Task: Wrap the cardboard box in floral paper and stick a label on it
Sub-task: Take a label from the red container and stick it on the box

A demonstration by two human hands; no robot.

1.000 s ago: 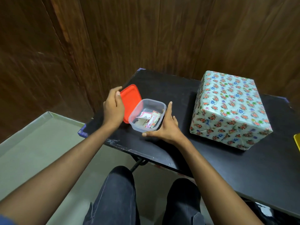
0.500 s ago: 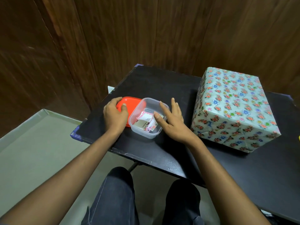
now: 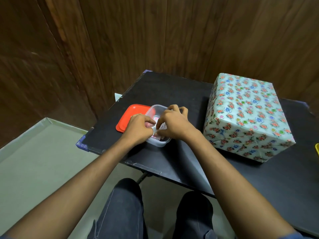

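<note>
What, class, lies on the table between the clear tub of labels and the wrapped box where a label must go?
Nothing visible does. Bare black table separates the clear tub from the wrapped box. The red lid lies on the tub's far side, away from the box. Both hands, left and right, are at the tub.

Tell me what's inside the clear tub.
Small pink and white paper pieces, probably labels, lie in the tub. The left hand and right hand reach in and cover most of them; print unreadable.

Mid-frame: left hand (image 3: 138, 129) and right hand (image 3: 172, 125), fingers curled, over clear tub (image 3: 159, 144) of labels (image 3: 156, 135); wrapped box (image 3: 245, 118) right.
</note>
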